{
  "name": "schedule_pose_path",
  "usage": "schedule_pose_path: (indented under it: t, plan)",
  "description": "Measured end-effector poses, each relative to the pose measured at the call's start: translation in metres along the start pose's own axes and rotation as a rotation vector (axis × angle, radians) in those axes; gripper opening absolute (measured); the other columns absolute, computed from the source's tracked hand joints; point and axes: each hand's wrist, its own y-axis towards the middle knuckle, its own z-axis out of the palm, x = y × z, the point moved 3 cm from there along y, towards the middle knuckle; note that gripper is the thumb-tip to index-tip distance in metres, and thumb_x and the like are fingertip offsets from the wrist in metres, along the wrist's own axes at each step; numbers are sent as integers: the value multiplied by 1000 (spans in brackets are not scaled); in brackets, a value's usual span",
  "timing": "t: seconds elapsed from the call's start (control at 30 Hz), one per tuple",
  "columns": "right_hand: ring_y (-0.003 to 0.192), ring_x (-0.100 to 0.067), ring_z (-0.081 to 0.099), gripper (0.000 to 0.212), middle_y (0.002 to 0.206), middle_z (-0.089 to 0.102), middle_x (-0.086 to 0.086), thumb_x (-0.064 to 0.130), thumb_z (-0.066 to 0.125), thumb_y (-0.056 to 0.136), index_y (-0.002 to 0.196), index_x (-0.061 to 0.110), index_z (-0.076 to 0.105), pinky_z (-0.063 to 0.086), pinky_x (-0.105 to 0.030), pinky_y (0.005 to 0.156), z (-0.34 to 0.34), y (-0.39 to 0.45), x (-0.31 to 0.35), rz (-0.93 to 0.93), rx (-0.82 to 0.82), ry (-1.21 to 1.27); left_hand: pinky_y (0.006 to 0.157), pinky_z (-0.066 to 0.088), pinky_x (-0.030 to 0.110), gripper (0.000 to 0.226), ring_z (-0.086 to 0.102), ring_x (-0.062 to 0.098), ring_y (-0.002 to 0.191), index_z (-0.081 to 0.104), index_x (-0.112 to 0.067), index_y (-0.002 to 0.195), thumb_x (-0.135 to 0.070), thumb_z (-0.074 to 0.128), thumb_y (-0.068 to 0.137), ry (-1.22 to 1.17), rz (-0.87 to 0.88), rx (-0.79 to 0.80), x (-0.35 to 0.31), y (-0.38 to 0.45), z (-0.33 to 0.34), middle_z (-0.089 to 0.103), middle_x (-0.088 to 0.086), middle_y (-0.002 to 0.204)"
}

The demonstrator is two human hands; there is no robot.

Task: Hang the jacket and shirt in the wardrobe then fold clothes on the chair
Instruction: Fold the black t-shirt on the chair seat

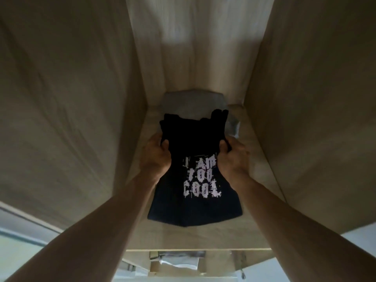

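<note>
While both of my forearms reach up into the wardrobe compartment, I see the shelf (250, 157) as a pale wood board with its front edge nearest me, and below that edge a lower compartment holding something pale and folded (179, 261) that I cannot identify. On the shelf, close to the front edge and roughly midway between the side walls, lies the black T-shirt (193, 208), folded into a narrow panel with pale lettering reading "I AM TOO COOL" facing up. My left hand (156, 157) grips the shirt's left side partway up, thumb on top and fingers curled into the cloth. My right hand (234, 157) grips the right side at the same height, thumb (222, 146) pressed over a bunched fold, the other fingers tucked under the fabric where I cannot see them. Beyond my hands the far end of the shirt rises in dark, crumpled folds. Just behind it, toward the back edge of the shelf, a grey folded garment (193, 102) lies flat, its near part covered by the black cloth. Plain wood walls close the compartment on both sides and behind.
</note>
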Motion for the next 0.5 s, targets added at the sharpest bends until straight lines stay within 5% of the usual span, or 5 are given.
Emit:
schedule_pose_path:
  t: [0.1,0.23,0.5]
  plan:
    - [113,-30,61,39,128,64,-10,35,48,103,140,21,51,46,-28,83,0,-7,-17,106,78,-79,86,49,35,57,61,34,111,51,-3,131,-50,51,99,165,-240,58,33,-7,0,62,18,125]
    - [112,-37,61,53,125,63,-14,54,49,98,136,17,45,48,-40,89,-9,-32,-41,219,131,-260,67,43,33,78,66,35,89,68,-1,100,-71,34,94,408,-269,87,67,-33,-9,71,20,98]
    - [107,-42,59,36,113,63,-21,42,44,103,127,15,45,43,-41,76,-29,-66,-59,120,110,-478,70,38,34,54,63,36,97,60,-10,105,-52,26,104,649,-142,144,62,-86,-14,68,16,105]
